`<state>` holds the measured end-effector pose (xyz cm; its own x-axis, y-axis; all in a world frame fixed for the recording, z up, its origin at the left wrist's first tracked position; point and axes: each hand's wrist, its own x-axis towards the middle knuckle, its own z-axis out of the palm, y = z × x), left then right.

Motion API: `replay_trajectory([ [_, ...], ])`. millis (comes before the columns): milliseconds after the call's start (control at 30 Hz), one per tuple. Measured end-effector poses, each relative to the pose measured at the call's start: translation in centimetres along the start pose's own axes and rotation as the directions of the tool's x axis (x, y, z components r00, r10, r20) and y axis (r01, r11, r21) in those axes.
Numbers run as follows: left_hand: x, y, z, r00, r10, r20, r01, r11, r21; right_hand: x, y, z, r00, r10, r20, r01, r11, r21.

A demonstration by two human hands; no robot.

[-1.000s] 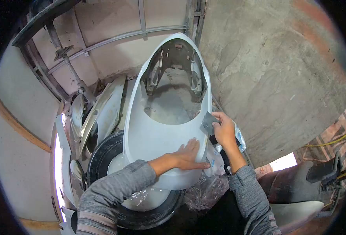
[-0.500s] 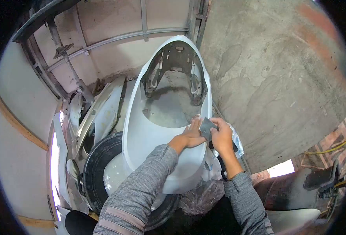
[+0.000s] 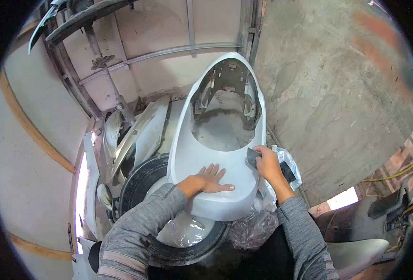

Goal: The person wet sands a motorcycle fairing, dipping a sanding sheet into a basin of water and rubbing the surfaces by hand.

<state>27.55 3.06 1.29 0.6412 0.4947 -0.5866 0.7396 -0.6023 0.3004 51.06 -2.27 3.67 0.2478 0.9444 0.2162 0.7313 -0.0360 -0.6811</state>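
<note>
A pale grey scooter body panel with a large oval opening rests over a black tub of cloudy water. My left hand lies flat on the panel's broad lower part, fingers spread. In my right hand a dark grey piece of sandpaper is pinched against the panel's right edge, beside the opening. My right fingers partly hide the sheet.
More painted panels lean behind the tub on the left. Clear plastic wrap and a white plastic bag lie to the right. A grey board stands at right, and a metal stand at upper left.
My left hand has come off the right edge and moved left, spreading flat on the panel. My right hand still holds the sandpaper at the right edge. The view has shifted.
</note>
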Motion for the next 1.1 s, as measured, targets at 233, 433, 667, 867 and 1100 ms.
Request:
replay_trajectory([
  [233,-6.1,-0.4,1.4,0.998,0.063,-0.025,-0.063,0.998,-0.015,-2.5,-1.5,2.8,0.984,-0.106,0.145,0.114,0.992,-0.049],
  [433,-11.4,-1.2,3.4,0.950,0.230,-0.214,-0.206,0.970,0.125,-6.1,-5.0,6.6,0.912,-0.141,0.384,0.184,0.980,-0.075],
  [667,-17.0,-3.0,7.8,0.828,0.243,-0.505,-0.166,0.967,0.193,-11.1,-11.6,4.7,0.866,-0.216,0.450,0.185,0.976,0.111],
  [867,-17.6,-2.2,8.2,0.823,0.136,-0.552,-0.109,0.991,0.081,-12.1,-9.0,3.6,0.855,-0.230,0.465,0.365,0.903,-0.224],
  [1100,-16.4,-2.9,8.9,0.761,0.129,-0.636,0.003,0.979,0.202,-15.4,-7.8,4.6,0.893,-0.448,0.049,0.450,0.888,-0.094],
])
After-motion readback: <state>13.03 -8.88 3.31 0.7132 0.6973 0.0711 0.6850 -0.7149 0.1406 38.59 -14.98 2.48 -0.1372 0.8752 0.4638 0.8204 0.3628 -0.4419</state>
